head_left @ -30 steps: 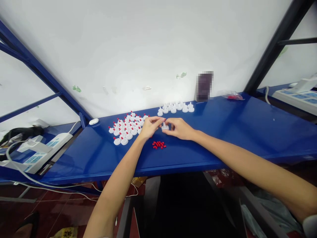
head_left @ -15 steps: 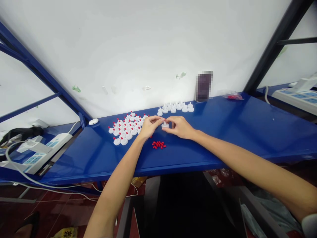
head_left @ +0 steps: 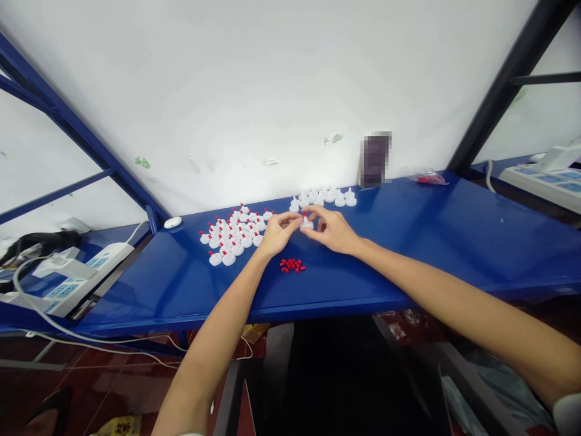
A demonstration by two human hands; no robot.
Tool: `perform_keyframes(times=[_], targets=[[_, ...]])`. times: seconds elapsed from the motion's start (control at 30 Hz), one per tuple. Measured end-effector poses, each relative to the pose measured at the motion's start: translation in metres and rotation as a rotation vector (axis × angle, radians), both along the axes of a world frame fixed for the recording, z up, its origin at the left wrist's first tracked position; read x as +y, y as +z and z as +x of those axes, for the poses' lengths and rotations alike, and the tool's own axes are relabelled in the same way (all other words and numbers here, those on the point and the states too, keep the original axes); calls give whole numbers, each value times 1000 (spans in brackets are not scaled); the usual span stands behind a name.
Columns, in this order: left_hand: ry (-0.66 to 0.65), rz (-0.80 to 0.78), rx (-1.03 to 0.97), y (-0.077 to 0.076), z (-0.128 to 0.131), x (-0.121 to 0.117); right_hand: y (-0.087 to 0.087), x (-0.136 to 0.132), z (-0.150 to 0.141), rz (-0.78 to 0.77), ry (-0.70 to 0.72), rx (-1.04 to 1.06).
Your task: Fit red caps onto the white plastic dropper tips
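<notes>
Between my two hands, just above the blue table, is a white nozzle cap (head_left: 307,224) with a red tip on its spout. My right hand (head_left: 334,231) grips it from the right, thumb low at the base and fingers higher up. From the left, the closed thumb and fingers of my left hand (head_left: 278,235) meet the cap's edge. A small pile of loose red tips (head_left: 292,265) lies on the table below the hands. Left of my left hand stands a large group of white nozzle caps with red tips (head_left: 236,233). White nozzle caps without red tips (head_left: 340,198) stand behind my hands.
The blue table (head_left: 436,236) runs along a white wall. A pixelated dark object (head_left: 374,160) leans there, beside a clear bag with red contents (head_left: 429,177). A white oval item (head_left: 172,222) lies at the back left. Power strips (head_left: 86,275) and cables sit farther left.
My left fingers have come away from the top of the spout to the cap's left side, exposing the red tip. My right fingers have shifted slightly upward with the cap.
</notes>
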State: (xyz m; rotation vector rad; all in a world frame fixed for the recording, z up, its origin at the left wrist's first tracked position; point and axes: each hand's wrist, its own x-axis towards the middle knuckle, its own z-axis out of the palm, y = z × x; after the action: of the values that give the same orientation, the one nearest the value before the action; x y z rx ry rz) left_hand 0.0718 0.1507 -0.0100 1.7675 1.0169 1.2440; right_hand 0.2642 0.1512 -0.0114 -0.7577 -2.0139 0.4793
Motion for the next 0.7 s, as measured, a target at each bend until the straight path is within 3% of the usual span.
perform_keyframes(times=[0.13, 0.23, 0.7], targets=[[151, 280, 289, 5, -2, -8, 0, 1, 0, -6, -5, 4], [160, 436, 474, 7, -1, -15, 0, 1, 0, -23, 3, 7], [164, 495, 625, 9, 1, -19, 2, -1, 1, -72, 30, 9]])
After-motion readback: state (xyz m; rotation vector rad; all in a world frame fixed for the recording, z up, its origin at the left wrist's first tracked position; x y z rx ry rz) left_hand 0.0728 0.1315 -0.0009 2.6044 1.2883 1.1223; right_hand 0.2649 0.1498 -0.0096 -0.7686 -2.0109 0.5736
